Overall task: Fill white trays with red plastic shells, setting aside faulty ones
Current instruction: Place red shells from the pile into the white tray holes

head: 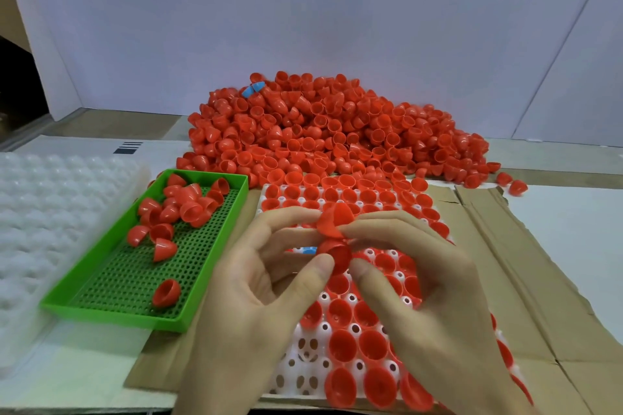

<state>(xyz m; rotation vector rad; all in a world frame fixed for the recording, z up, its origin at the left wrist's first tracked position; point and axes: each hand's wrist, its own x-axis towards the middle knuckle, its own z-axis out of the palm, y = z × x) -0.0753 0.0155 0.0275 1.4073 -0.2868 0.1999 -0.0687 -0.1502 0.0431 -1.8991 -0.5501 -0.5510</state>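
Desk [573,239] status: white tray [303,367] appears nearly full, rejects sit in green tray [124,283], large pile [320,131] remains unsorted, while fingers [317,269] of left hand [256,286] and right hand [421,273] pinch two red shells [333,254].

Bright, even light with soft shadows; edges bend from the wide lens, slightly soft overall.

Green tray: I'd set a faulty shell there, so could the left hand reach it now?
Probably yes: the green tray lies open-topped beside the left hand with nothing between them, though its fingers are pinching red shells together with the right hand.
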